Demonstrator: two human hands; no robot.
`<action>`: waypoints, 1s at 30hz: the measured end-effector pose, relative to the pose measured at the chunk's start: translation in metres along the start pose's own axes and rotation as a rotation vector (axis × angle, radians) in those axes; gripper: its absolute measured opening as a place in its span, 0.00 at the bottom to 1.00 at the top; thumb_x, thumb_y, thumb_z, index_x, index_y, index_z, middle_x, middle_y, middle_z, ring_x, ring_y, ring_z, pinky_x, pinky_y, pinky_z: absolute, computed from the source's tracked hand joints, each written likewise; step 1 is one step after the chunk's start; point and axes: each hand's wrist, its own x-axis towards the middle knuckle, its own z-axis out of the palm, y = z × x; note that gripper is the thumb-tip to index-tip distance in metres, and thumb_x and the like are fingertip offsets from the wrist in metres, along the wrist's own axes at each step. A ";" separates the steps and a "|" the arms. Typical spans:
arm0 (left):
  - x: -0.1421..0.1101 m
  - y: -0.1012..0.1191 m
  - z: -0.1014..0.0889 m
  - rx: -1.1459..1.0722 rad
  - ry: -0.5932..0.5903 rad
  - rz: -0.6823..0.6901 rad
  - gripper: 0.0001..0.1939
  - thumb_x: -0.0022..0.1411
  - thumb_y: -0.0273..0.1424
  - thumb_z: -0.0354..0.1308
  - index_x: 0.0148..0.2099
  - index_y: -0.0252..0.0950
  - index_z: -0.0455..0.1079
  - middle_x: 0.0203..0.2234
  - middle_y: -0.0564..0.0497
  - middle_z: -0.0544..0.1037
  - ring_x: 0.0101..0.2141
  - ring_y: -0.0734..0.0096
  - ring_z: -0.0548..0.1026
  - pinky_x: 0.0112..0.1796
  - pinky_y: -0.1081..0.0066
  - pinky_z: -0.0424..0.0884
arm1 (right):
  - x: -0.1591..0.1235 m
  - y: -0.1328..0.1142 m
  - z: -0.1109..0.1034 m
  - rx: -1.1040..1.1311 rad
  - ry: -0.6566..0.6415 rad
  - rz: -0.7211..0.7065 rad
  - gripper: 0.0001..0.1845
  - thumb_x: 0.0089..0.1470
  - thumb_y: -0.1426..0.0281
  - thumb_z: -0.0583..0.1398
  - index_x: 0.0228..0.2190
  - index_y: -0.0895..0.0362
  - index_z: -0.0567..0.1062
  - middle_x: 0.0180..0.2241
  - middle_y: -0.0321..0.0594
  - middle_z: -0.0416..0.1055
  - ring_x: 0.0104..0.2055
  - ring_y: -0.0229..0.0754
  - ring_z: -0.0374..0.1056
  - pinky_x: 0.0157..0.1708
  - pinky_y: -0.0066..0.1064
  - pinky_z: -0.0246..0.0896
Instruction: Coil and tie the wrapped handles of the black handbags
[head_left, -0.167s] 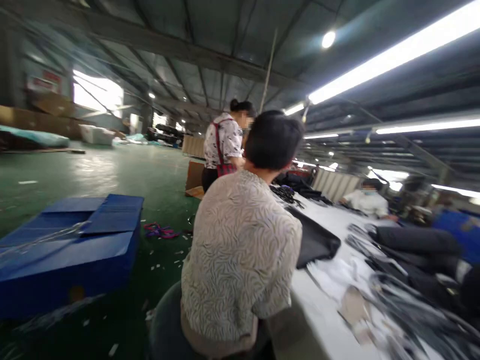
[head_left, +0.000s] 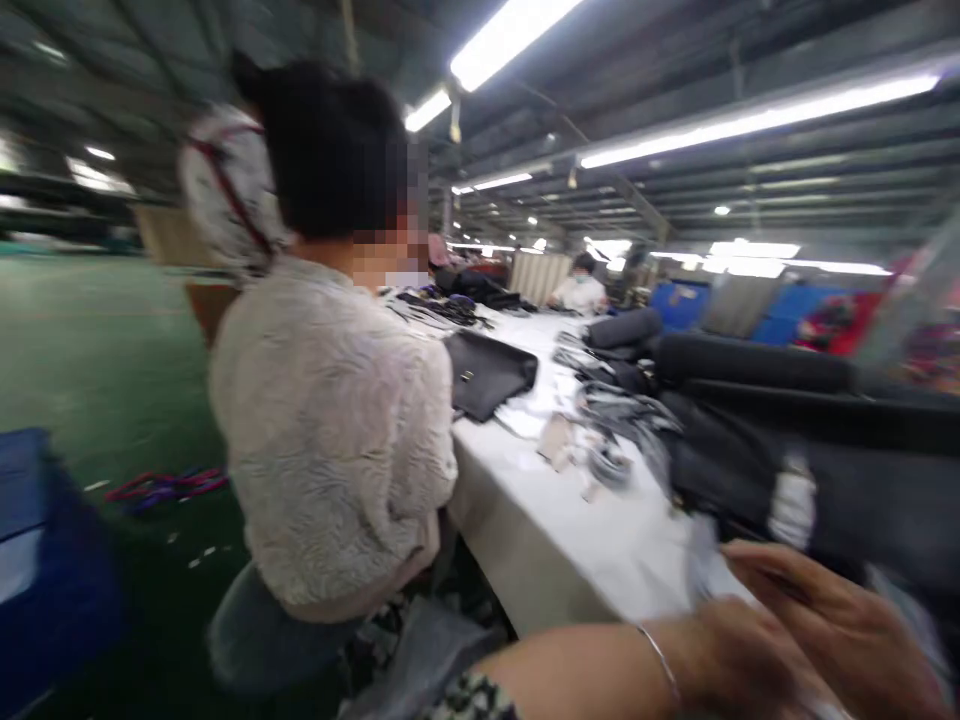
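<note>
My left forearm, with a thin bracelet at the wrist, reaches in from the bottom middle, and my left hand (head_left: 724, 655) is at the near edge of the white table (head_left: 540, 520). My right hand (head_left: 847, 625) lies against it from the right, its fingers pointing left toward a pale blurred scrap (head_left: 701, 565). Both hands are smeared by motion, and I cannot make out what they hold. A pile of dark fabric (head_left: 810, 450) lies just beyond them.
A person in a pale patterned top (head_left: 330, 430) sits on a stool at the table's left side, close to me. A black bag (head_left: 487, 375) and grey straps (head_left: 615, 420) lie on the table. Other people work farther back. A blue box (head_left: 45, 560) stands on the green floor.
The view has swung right and down, so my hands now show at the bottom right. The seated person and blue box have shifted left in view.
</note>
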 end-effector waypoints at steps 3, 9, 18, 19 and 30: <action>-0.040 0.074 0.037 -0.317 -0.352 0.594 0.18 0.57 0.44 0.64 0.46 0.40 0.73 0.42 0.48 0.76 0.42 0.67 0.74 0.44 0.67 0.70 | -0.056 0.007 -0.047 -0.119 0.067 -0.044 0.06 0.55 0.65 0.61 0.34 0.50 0.78 0.32 0.37 0.79 0.32 0.41 0.76 0.32 0.28 0.72; -0.055 0.089 0.049 -0.707 -0.488 0.780 0.17 0.55 0.38 0.61 0.45 0.36 0.74 0.41 0.44 0.77 0.49 0.52 0.68 0.55 0.52 0.56 | -0.113 -0.013 -0.086 -0.206 0.107 -0.347 0.20 0.52 0.83 0.56 0.46 0.59 0.74 0.40 0.46 0.77 0.45 0.43 0.73 0.44 0.34 0.71; -0.080 0.095 -0.008 -1.614 -1.224 -0.158 0.26 0.60 0.45 0.54 0.50 0.27 0.72 0.29 0.44 0.76 0.24 0.75 0.69 0.23 0.76 0.59 | -0.166 -0.008 -0.085 -0.170 -0.087 -0.484 0.16 0.55 0.80 0.55 0.45 0.65 0.75 0.46 0.51 0.75 0.55 0.48 0.67 0.51 0.38 0.69; -0.082 0.097 -0.009 -1.617 -1.226 -0.223 0.25 0.61 0.46 0.55 0.47 0.27 0.74 0.28 0.44 0.76 0.23 0.76 0.68 0.23 0.77 0.58 | -0.171 -0.007 -0.083 -0.156 -0.108 -0.472 0.17 0.55 0.80 0.55 0.46 0.64 0.75 0.47 0.50 0.75 0.55 0.48 0.67 0.52 0.39 0.69; -0.095 0.105 -0.013 -1.317 -1.080 0.024 0.25 0.67 0.45 0.47 0.47 0.29 0.74 0.25 0.47 0.78 0.29 0.69 0.73 0.35 0.71 0.68 | -0.164 -0.014 -0.100 0.290 0.209 0.741 0.14 0.56 0.65 0.60 0.43 0.54 0.78 0.42 0.43 0.77 0.41 0.43 0.75 0.41 0.31 0.73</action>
